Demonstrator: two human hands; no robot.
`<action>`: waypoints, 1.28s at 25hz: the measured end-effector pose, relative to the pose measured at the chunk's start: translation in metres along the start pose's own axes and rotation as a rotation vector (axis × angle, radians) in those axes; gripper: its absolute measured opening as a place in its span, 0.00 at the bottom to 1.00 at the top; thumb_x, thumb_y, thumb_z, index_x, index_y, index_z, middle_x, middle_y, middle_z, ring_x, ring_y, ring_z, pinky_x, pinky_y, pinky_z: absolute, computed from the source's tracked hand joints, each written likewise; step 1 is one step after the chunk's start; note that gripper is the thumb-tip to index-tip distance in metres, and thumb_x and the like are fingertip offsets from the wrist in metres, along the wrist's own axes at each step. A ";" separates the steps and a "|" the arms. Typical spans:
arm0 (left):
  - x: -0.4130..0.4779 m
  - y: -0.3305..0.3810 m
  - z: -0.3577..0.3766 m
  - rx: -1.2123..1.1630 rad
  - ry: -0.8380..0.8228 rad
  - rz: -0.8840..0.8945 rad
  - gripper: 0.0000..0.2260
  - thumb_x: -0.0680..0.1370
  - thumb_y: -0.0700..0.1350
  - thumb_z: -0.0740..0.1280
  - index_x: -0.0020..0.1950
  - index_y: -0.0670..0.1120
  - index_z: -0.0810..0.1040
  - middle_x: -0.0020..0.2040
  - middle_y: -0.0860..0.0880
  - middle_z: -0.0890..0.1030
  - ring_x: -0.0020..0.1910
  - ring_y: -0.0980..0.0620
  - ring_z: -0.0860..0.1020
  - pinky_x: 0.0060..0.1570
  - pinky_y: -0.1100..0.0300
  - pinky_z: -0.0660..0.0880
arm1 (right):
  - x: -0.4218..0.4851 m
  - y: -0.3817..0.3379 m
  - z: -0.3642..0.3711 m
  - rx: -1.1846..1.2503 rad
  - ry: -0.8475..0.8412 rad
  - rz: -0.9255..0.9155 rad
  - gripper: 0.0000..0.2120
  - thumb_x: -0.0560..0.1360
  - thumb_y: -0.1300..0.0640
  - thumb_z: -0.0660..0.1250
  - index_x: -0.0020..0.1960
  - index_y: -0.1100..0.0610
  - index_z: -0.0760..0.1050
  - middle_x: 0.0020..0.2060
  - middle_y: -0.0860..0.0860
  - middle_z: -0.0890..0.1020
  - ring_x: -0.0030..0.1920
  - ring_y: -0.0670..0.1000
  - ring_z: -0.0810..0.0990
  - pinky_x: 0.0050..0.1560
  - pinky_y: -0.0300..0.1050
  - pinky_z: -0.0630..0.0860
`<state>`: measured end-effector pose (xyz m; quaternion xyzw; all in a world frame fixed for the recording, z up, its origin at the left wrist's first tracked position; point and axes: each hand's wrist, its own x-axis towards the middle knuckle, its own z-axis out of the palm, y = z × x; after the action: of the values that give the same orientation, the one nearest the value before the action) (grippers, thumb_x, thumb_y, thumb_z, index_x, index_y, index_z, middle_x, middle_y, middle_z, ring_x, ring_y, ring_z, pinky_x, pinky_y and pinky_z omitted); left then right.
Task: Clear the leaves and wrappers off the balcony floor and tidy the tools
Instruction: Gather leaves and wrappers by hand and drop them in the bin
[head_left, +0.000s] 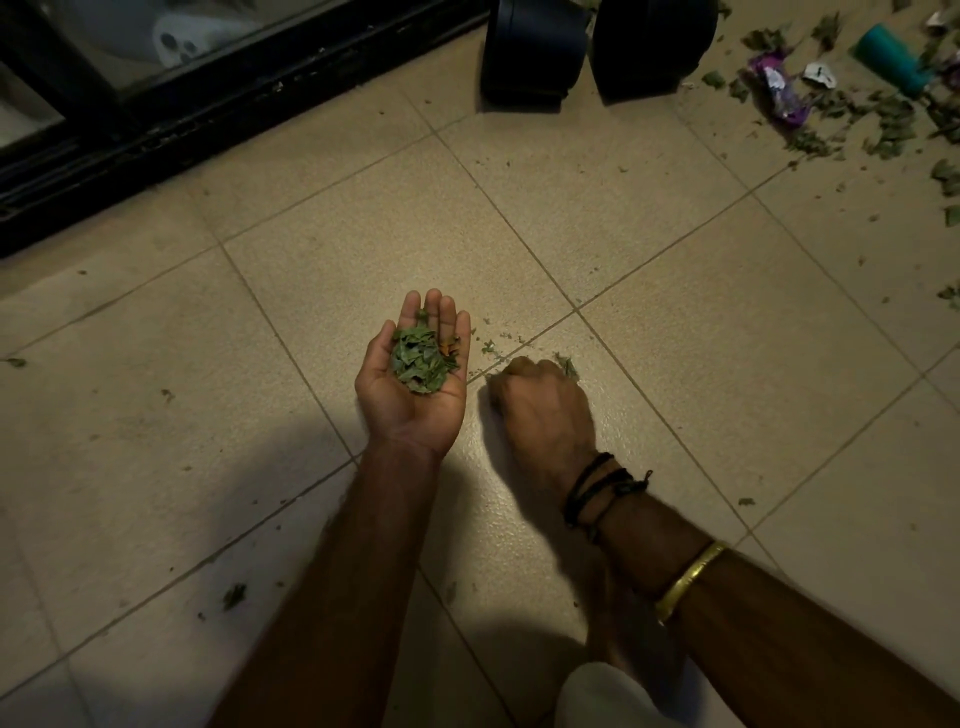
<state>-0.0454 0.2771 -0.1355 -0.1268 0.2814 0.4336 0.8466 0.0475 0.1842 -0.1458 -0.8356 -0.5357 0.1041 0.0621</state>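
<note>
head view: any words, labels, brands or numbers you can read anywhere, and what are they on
No text can be read in this view.
Purple wrapper: it has printing, but too blurred to read.
White scrap: it has a dark mark, too small to make out.
Teal object: no lettering visible.
Black pots: no label visible.

Forearms bare on both sides; behind right hand (540, 410) a wrap of black cord bracelets (597, 491) at the wrist, plain gold bangle (688, 577) further up the forearm.
</note>
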 end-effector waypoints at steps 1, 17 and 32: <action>-0.005 0.002 0.003 -0.012 0.015 0.020 0.16 0.83 0.46 0.58 0.65 0.40 0.78 0.62 0.40 0.81 0.60 0.43 0.82 0.69 0.47 0.72 | 0.011 -0.003 0.001 0.140 0.006 0.025 0.10 0.79 0.57 0.65 0.42 0.52 0.84 0.39 0.49 0.82 0.39 0.50 0.79 0.37 0.43 0.76; -0.251 0.072 0.211 -0.189 0.193 0.201 0.17 0.83 0.45 0.56 0.55 0.38 0.82 0.52 0.41 0.83 0.52 0.44 0.84 0.62 0.47 0.78 | 0.004 -0.089 -0.341 1.734 -0.590 0.934 0.11 0.73 0.71 0.70 0.54 0.63 0.82 0.43 0.54 0.86 0.43 0.48 0.86 0.48 0.41 0.84; -0.427 0.413 0.208 -0.255 0.422 0.492 0.17 0.83 0.46 0.58 0.54 0.38 0.84 0.52 0.41 0.85 0.52 0.45 0.84 0.65 0.48 0.74 | -0.036 -0.505 -0.357 1.675 -1.043 0.848 0.15 0.71 0.69 0.72 0.57 0.62 0.82 0.46 0.54 0.86 0.45 0.49 0.86 0.49 0.42 0.84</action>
<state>-0.5008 0.3336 0.2952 -0.2469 0.4161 0.6204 0.6173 -0.3269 0.3659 0.3135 -0.4974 0.0792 0.7952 0.3377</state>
